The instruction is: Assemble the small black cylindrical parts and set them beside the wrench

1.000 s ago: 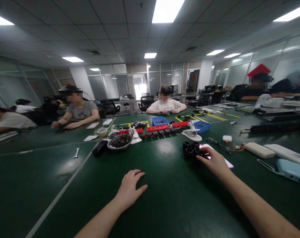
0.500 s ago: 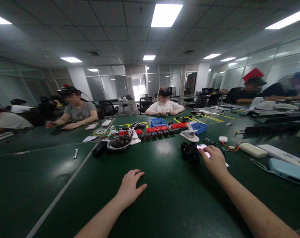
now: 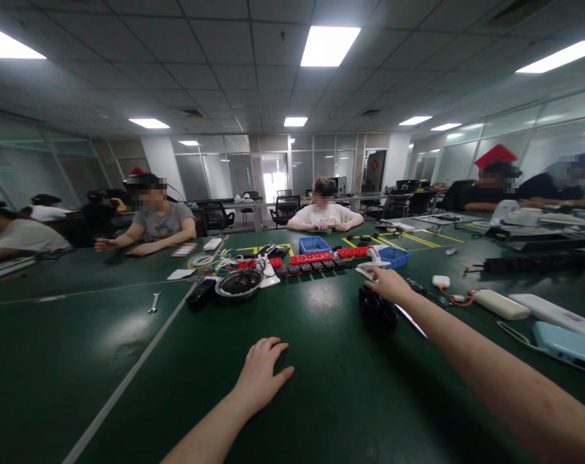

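"Green counter (image 3: 321, 393). Where is the black cluster (image 3: 377, 314)?"

"Two o'clock from the left hand (image 3: 265, 372), just beside the right hand (image 3: 386, 283) at its seven."

"Grip states?"

"Left: wide, thumb apart from the fingers, palm down. Right: fingers bent down between the cluster and the white stand (image 3: 374, 258); contact hidden, cannot tell whether it holds either."

"Surroundings, from the cluster?"

"Stand at twelve, blue bin (image 3: 395, 258) at one, pale slab (image 3: 411, 321) at three, partly behind the right forearm. Wrench (image 3: 154, 301): ten o'clock from the left hand."
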The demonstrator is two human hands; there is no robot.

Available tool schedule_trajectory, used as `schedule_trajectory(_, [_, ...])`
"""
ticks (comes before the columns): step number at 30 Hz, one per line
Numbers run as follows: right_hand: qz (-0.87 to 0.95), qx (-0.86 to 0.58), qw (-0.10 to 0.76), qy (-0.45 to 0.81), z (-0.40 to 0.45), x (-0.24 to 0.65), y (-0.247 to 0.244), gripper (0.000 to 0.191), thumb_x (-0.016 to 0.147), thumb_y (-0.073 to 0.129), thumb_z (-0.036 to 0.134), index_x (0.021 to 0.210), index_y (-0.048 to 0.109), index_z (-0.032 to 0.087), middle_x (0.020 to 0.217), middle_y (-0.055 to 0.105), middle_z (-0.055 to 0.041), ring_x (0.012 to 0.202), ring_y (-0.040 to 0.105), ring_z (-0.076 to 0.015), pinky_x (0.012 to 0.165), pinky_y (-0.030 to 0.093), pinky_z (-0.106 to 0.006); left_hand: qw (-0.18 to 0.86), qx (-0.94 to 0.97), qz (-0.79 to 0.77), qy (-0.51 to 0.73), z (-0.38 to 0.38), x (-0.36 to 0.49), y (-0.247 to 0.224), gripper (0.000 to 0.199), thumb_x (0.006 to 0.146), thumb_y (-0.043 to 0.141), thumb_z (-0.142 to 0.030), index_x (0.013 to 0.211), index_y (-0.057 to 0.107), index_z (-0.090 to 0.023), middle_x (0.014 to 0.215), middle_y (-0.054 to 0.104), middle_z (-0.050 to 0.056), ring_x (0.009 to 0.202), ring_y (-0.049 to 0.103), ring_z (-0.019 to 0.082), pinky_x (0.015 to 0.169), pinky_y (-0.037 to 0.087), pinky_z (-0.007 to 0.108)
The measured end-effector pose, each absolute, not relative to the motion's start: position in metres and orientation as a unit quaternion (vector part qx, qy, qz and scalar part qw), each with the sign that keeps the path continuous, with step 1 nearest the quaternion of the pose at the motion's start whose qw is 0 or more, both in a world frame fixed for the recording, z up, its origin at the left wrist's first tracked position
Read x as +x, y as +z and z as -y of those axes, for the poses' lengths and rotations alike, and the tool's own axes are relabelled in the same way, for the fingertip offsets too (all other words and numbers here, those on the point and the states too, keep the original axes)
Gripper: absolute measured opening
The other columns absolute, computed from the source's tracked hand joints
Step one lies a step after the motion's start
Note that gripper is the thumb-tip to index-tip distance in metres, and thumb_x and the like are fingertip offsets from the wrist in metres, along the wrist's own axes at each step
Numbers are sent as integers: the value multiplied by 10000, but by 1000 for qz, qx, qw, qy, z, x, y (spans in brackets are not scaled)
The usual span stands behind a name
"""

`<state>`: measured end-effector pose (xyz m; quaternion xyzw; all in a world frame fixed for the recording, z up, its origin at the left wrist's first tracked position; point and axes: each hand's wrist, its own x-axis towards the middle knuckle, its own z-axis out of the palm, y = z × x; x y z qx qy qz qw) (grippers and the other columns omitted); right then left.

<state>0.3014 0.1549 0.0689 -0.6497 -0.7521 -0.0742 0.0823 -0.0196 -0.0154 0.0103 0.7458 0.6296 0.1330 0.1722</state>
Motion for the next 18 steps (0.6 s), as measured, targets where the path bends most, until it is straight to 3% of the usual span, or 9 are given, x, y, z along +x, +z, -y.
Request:
schedule_trajectory(4, [752,-655,17,-71,-180,296,65,449,665,594,481,1010,607,195,988,618,-119,977,518,-298,731,419,-343,168,748,-627,137,17,-19,13,500,763,459,-461,1217,445,-253,1289,406,33,1217,305,244,1007,256,407])
schedule_trajectory(8, [757,-650,-24,-64,-193,295,62,289,680,607,438,816,673,190,890,647,-121,885,574,-282,735,425,-363,168,747,-628,138,18,-18,16,494,763,458,-458,1214,448,-258,1281,416,29,1217,309,248,1005,257,411])
schedule_trajectory(14, [746,-661,-16,-77,-207,252,51,308,807,493,324,954,624,87,999,599,-212,925,567,-291,748,429,-385,168,741,-633,144,15,-17,15,494,748,480,-445,1206,455,-261,1267,428,26,1203,328,236,1005,266,394])
schedule_trajectory(18, [783,-619,-13,-58,-211,200,36,266,822,495,310,966,601,112,982,616,-124,905,573,-206,776,435,-348,171,714,-659,166,13,-17,12,561,754,465,-438,1266,373,-227,1319,370,37,1232,288,223,1019,252,365])
